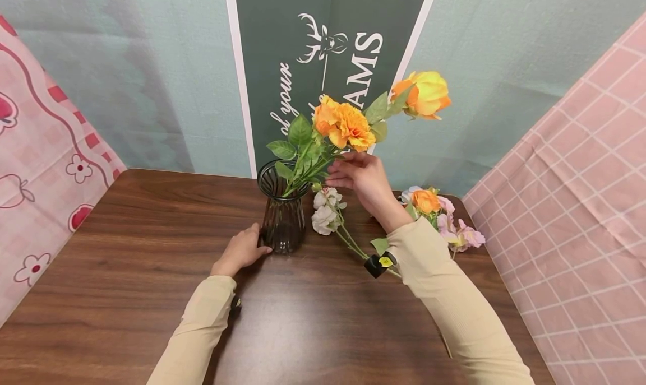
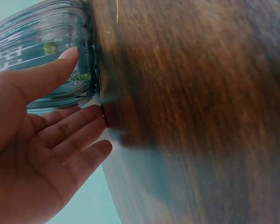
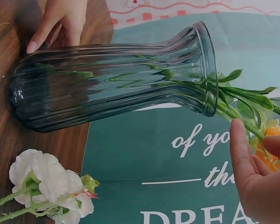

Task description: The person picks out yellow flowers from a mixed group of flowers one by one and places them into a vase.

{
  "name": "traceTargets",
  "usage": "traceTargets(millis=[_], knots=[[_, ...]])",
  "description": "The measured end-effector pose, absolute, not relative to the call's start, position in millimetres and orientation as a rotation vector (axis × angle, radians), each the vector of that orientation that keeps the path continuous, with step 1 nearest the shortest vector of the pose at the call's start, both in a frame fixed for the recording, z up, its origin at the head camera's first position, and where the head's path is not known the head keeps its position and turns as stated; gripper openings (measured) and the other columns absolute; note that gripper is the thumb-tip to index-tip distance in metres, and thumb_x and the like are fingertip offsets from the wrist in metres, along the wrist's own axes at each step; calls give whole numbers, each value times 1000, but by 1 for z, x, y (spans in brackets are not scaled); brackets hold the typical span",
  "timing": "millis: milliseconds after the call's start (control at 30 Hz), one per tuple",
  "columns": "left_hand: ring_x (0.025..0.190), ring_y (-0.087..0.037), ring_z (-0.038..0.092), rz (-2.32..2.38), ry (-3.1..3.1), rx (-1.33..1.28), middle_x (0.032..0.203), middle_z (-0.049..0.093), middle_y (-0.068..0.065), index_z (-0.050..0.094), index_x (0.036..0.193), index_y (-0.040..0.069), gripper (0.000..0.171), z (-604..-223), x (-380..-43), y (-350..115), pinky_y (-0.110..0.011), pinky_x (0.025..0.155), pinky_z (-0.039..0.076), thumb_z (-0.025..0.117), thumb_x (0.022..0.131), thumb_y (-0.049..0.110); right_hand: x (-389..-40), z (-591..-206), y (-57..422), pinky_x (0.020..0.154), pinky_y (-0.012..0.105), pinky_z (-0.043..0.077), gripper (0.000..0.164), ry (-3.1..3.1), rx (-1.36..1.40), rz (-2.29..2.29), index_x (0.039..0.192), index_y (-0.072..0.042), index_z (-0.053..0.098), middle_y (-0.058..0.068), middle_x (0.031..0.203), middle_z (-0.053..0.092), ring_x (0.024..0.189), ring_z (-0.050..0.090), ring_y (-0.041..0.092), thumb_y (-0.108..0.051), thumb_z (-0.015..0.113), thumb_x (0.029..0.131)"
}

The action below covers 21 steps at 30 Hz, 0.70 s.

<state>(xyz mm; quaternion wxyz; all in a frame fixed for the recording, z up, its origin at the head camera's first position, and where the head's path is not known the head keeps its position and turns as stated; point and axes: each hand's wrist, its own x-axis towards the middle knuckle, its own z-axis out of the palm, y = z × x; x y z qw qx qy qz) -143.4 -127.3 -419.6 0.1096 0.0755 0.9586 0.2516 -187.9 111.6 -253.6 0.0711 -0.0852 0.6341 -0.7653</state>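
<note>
Vase: smoky dark ribbed glass vase with flared rim (image 1: 284, 222), upright near the far edge of the brown wood-grain table (image 1: 151, 261), left of the middle. Frilled orange flowers (image 1: 350, 126) on green stems lean from its mouth toward the table's far right corner; a large yellow-orange bloom (image 1: 428, 95) hangs out farthest, its stem lost among leaves.

Left hand (image 1: 242, 249) at the vase's foot: thumb against the glass, fingers fairly straight, a little apart. Right hand (image 1: 364, 182) just outside the rim, under the blooms, forefinger and thumb at the stems; cannot tell whether they pinch or merely steady.

White cloth-like flowers (image 1: 326, 210) lie beside the vase, stems toward the near right. Mixed pink and orange bunch (image 1: 426, 201) by the far right corner.

Handling, my judgement: stem ends look short of the vase floor in the right wrist view, so lower them gently, guiding leaves past the rim. Hold low on the stems, sparing the petals. The overhang could tip the glass rightward; a firmer left grip would help.

Writing: dark green panel (image 1: 272, 15) carries white "of your", "the", plus "AMS" (head) and "DREA" (right wrist), likely "DREAMS". Yellow label on the black wrist strap (image 1: 374, 266): too small to read.
</note>
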Motion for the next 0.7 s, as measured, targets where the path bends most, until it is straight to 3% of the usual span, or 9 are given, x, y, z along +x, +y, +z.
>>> traceTargets(millis=[200, 400, 700], knots=[[94, -43, 56, 746, 2811, 213, 109, 56, -29, 44, 115, -10, 50, -419, -143, -127, -51, 79, 44, 66, 85, 24, -191, -253, 112, 80, 45, 49, 13, 1814, -231, -2342, 98, 3, 48, 16, 84, 60, 71, 63, 22, 11, 43, 89], [97, -44, 55, 746, 2804, 203, 112, 54, -30, 43, 118, -11, 53, -418, -143, -127, -51, 81, 43, 66, 85, 24, -192, -251, 112, 74, 38, 52, 12, 1768, -253, -2372, 95, 2, 47, 14, 78, 62, 69, 64, 22, 8, 38, 92], [96, -43, 55, 743, 2799, 208, 112, 54, -29, 43, 119, -11, 53, -418, -143, -127, -51, 80, 44, 65, 85, 24, -192, -253, 112, 72, 37, 53, 12, 1737, -308, -2391, 91, 2, 48, 15, 75, 63, 68, 65, 24, 7, 37, 93]])
